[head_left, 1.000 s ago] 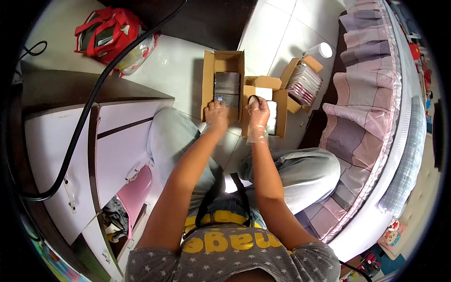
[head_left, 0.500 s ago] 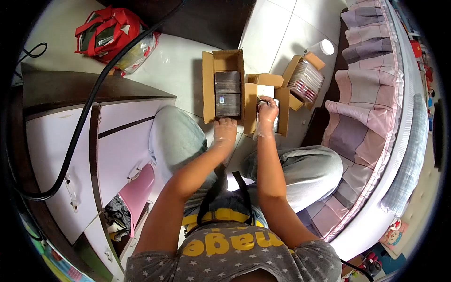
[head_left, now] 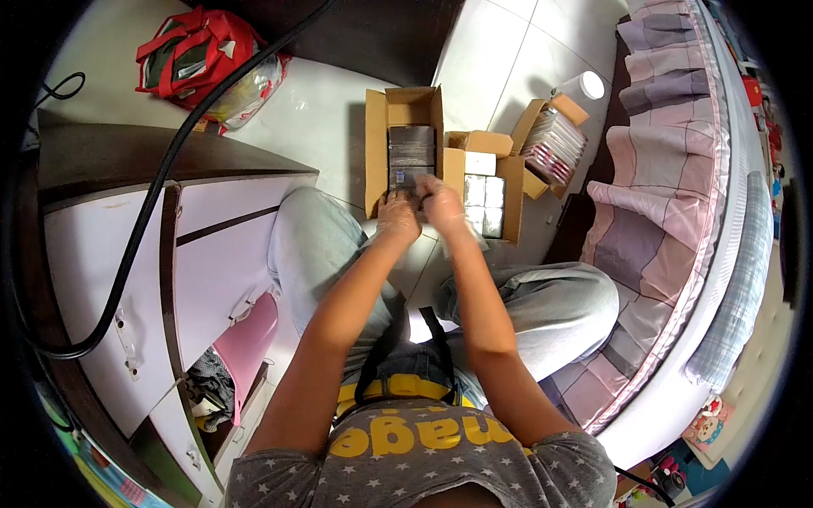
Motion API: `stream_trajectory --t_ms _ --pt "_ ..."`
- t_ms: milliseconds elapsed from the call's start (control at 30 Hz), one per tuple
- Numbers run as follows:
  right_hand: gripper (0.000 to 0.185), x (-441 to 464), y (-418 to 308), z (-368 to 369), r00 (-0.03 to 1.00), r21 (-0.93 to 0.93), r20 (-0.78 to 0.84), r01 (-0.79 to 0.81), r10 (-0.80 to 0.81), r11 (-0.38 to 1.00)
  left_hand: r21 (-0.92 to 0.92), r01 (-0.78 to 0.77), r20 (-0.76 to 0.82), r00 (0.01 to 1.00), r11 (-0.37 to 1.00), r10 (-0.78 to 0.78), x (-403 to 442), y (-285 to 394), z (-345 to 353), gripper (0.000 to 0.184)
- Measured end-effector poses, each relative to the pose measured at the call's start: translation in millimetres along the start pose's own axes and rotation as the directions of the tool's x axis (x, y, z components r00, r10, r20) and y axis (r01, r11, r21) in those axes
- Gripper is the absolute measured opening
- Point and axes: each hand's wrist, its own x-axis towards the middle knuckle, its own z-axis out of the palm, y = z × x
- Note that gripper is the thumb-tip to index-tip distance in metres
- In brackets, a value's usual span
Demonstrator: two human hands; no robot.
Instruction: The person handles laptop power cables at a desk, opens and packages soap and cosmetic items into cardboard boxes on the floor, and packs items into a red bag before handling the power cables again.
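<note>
Left hand [head_left: 399, 217] and right hand [head_left: 443, 206] close together at a box [head_left: 377, 152], likely central for easy reach; grips too blurred to tell

The box [head_left: 376, 161] is showing plain brown, its stack [head_left: 412, 151] dark grey. The bag [head_left: 193, 78] is showing red, the jeans [head_left: 542, 309] faded blue-grey. White stars are dotting the grey shirt [head_left: 381, 476]; pink and mauve checks are covering the bedskirt [head_left: 656, 161].

Stacks [head_left: 412, 146] in the leftmost box [head_left: 376, 144]
</note>
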Motion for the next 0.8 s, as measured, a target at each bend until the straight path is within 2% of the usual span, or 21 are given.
stream_trajectory --t_ms 67,100,167,200,233,300,333,400,433,467,533,567,600,633,667,700,733,767,800 --pt "0.043 0 1 21 0.97 -0.217 -0.011 0.234 -0.242 0.948 -0.362 0.025 0.039 0.999 0.932 -0.011 -1 -5 -10 0.057" --pt "0.043 4 6 24 0.97 -0.217 -0.012 0.235 -0.243 0.948 -0.361 0.024 0.037 0.999 0.932 -0.011 2 -9 -12 0.057" --pt "0.046 15 16 25 0.991 -0.332 -0.12 -0.088 0.05 0.939 -0.496 0.047 0.062 0.998 0.867 -0.019 12 -20 -17 0.041" --pt "0.044 12 -8 4 0.965 -0.137 -0.048 -0.262 0.258 0.955 -0.576 0.054 0.074 0.997 0.815 -0.014 47 -43 20 0.043" --pt "0.044 14 -8 6 0.966 -0.137 -0.049 -0.259 0.254 0.956 -0.46 0.157 0.181 0.98 0.874 -0.08 60 -46 7 0.043" --pt "0.04 17 -3 12 0.954 -0.284 -0.108 -0.3 0.28 0.911 -0.675 0.245 -0.011 0.94 0.696 -0.342 62 -41 -11 0.045" --pt "0.035 23 -2 14 0.956 -0.303 -0.105 -0.293 0.274 0.907 -0.676 0.239 -0.015 0.941 0.697 -0.337 73 -43 -9 0.045" --pt "0.033 44 -10 14 0.954 -0.267 -0.146 -0.294 0.263 0.918 -0.726 0.018 -0.222 0.94 0.688 -0.259 97 -45 -2 0.045" --pt "0.032 54 -14 14 0.95 -0.232 -0.176 -0.295 0.259 0.927 -0.726 0.013 -0.227 0.939 0.688 -0.258 102 -43 -2 0.045" --pt "0.031 65 -27 8 0.931 -0.217 -0.177 -0.352 0.318 0.91 -0.697 0.079 -0.173 0.946 0.712 -0.274 100 -35 -16 0.045" --pt "0.032 84 -19 9 0.947 -0.238 -0.13 -0.318 0.294 0.918 -0.606 0.203 -0.107 0.937 0.769 -0.332 90 -17 -43 0.045" --pt "0.033 89 -16 10 0.958 -0.259 -0.084 -0.288 0.276 0.922 -0.604 0.205 -0.109 0.936 0.77 -0.334 94 -20 -38 0.045" --pt "0.037 93 -24 6 0.945 -0.339 -0.028 -0.315 0.325 0.887 -0.647 0.206 -0.113 0.926 0.734 -0.36 102 -23 -31 0.043" --pt "0.037 95 -27 7 0.947 -0.341 -0.028 -0.31 0.32 0.888 -0.691 0.205 -0.115 0.915 0.694 -0.386 110 -25 -25 0.041" --pt "0.036 97 -29 10 0.929 -0.33 -0.084 -0.367 0.36 0.87 -0.662 0.178 -0.105 0.94 0.728 -0.326 108 -29 -35 0.034" --pt "0.034 99 -27 11 0.906 -0.316 -0.138 -0.423 0.4 0.849 -0.667 0.178 -0.108 0.938 0.724 -0.329 106 -26 -44 0.034" --pt "0.034 104 -25 12 0.908 -0.321 -0.135 -0.42 0.398 0.849 -0.741 0.291 0.059 0.926 0.604 -0.373 102 -24 -53 0.033" --pt "0.029 114 -21 14 0.856 -0.282 -0.14 -0.517 0.498 0.808 -0.782 0.406 0.228 0.892 0.473 -0.391 102 -25 -58 0.031" --pt "0.025 125 -16 18 0.795 -0.241 -0.141 -0.606 0.59 0.758 -0.797 0.392 0.21 0.893 0.459 -0.398 135 -40 -14 0.034"
